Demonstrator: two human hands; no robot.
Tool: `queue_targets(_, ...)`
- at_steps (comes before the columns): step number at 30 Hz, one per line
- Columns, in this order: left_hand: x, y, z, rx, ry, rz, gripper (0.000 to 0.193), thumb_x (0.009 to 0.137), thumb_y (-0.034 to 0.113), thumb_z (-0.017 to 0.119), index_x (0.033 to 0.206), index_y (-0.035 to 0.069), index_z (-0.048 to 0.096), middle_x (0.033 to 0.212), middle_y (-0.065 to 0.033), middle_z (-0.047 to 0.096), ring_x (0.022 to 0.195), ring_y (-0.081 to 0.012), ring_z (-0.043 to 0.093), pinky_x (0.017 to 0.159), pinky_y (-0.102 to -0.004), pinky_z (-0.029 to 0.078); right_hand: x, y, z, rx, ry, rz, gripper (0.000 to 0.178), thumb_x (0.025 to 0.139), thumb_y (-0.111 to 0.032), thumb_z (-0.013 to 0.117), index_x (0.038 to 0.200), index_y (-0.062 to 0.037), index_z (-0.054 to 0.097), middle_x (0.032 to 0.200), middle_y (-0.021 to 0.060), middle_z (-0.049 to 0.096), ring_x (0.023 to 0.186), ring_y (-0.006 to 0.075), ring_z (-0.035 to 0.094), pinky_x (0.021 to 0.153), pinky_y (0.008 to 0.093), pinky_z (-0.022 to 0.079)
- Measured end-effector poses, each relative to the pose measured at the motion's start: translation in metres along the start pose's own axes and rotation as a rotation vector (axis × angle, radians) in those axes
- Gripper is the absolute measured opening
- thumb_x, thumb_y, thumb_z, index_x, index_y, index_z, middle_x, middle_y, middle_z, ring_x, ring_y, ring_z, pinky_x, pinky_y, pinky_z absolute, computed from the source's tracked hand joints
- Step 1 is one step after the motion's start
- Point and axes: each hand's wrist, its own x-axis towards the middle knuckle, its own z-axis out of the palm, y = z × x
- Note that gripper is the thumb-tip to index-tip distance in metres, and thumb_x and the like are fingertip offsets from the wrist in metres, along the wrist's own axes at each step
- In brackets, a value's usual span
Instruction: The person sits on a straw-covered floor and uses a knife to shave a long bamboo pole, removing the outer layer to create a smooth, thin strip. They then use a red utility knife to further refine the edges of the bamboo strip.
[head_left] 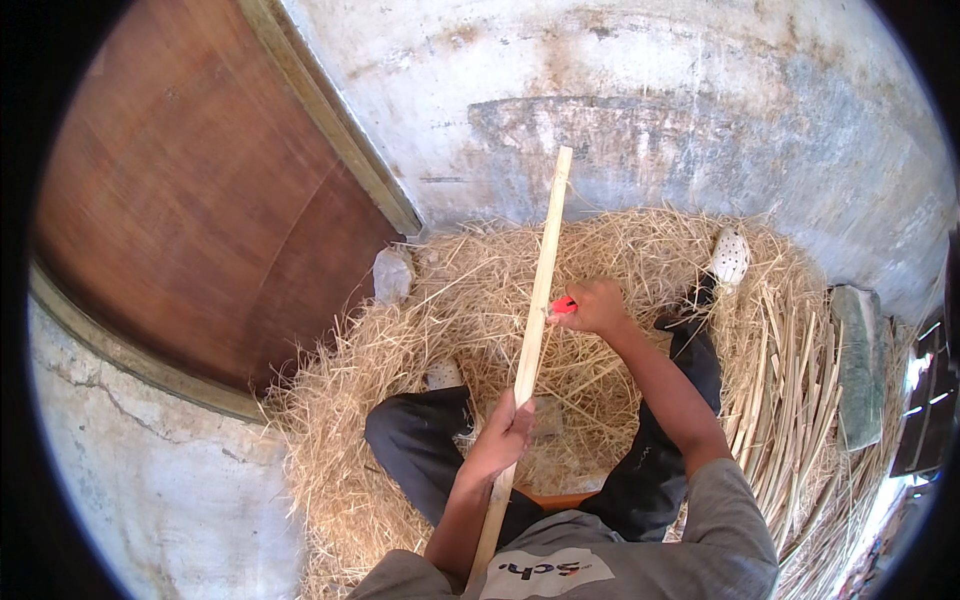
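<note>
Wooden strip (531, 350) held in left hand (503, 437); right hand (598, 306) grips red tool (565, 304), mostly hidden.

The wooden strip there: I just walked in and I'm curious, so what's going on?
The person's left hand grips the wooden strip along its lower part. The right hand holds a small red tool at the strip's right edge, farther up; exactly what kind is hard to tell. Straw lies around the legs, with thin sticks to the right.
</note>
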Motion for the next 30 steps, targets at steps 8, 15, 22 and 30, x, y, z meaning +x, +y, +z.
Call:
queue_targets(8, -0.002, -0.001, 0.001, 0.01, -0.003, 0.015, 0.014, 0.1, 0.023, 0.046, 0.102, 0.01, 0.044, 0.073, 0.0025, 0.041, 0.056, -0.0058, 0.039, 0.049, -0.0225, 0.036, 0.008, 0.014, 0.001, -0.009, -0.002, 0.033, 0.068, 0.075, -0.077, 0.05, 0.061, -0.0113, 0.057, 0.049, 0.0074, 0.048, 0.046, 0.0293, 0.053, 0.047, 0.0419, 0.043)
queue_targets(15, -0.028, -0.025, 0.016, -0.081, -0.192, -0.053, 0.018, 0.101, 0.023, 0.044, 0.113, 0.009, 0.042, 0.075, 0.0022, 0.041, 0.057, -0.0056, 0.039, 0.05, -0.0212, 0.035, 0.038, 0.08, -0.034, -0.038, -0.115, 0.79, 0.07, 0.086, -0.07, 0.041, 0.082, -0.0073, 0.071, 0.068, 0.0179, 0.062, 0.067, 0.0354, 0.062, 0.061, 0.047, 0.048)
queue_targets(22, -0.019, -0.024, 0.013, -0.195, -0.177, -0.12, 0.013, 0.1, 0.018, 0.046, 0.11, 0.01, 0.046, 0.069, 0.0031, 0.041, 0.049, -0.005, 0.037, 0.044, -0.0201, 0.032, 0.029, 0.066, -0.039, 0.094, -0.142, 0.76, 0.073, 0.085, -0.074, 0.039, 0.079, -0.0079, 0.07, 0.062, 0.0146, 0.059, 0.059, 0.0311, 0.059, 0.058, 0.0424, 0.047)
queue_targets(30, 0.008, 0.007, -0.013, -0.286, -0.068, -0.118, 0.011, 0.1, 0.019, 0.048, 0.107, 0.011, 0.048, 0.069, 0.0028, 0.042, 0.048, -0.0049, 0.035, 0.043, -0.0201, 0.032, -0.007, -0.04, -0.04, 0.221, -0.199, 0.084, 0.066, 0.076, -0.073, 0.054, 0.06, -0.0095, 0.059, 0.049, 0.0082, 0.052, 0.044, 0.0275, 0.054, 0.046, 0.0405, 0.042)
